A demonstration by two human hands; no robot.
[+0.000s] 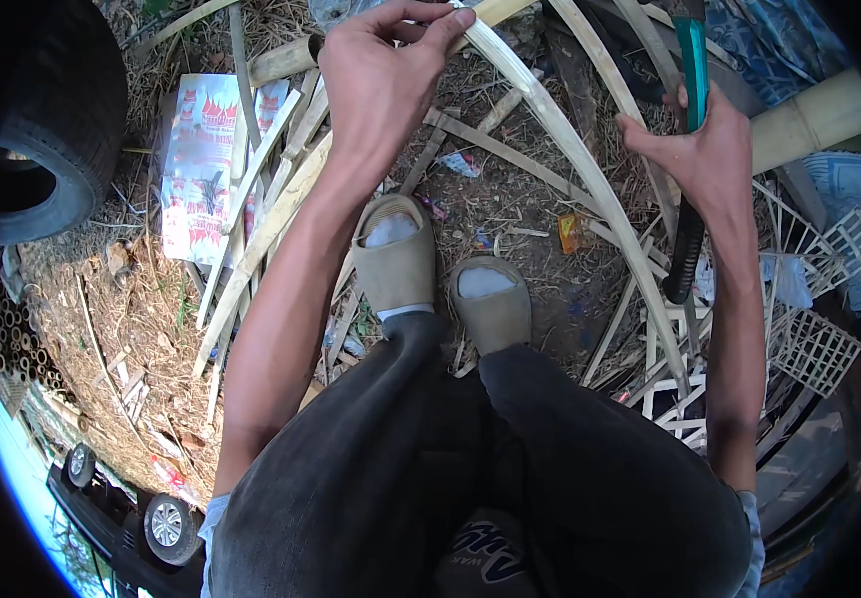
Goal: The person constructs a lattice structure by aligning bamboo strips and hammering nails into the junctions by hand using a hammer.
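My left hand (381,80), at the top of the view, pinches one end of a long pale bamboo strip (580,154) between thumb and fingers. The strip bows down to the right, its far end reaching close to my right forearm. At the upper right, my right hand (705,145) is wrapped around a tool with a teal and black handle (692,70). Its black ribbed end points down toward me. I cannot see the tool's working end, so its kind does not show.
A thick bamboo pole (819,120) lies at the right, above white lattice pieces (817,349). Several bamboo strips (261,239) crowd the left beside a printed sheet (196,169) and a tyre (52,140). My sandalled feet (396,264) stand on littered soil. A dark vehicle (117,528) appears lower left.
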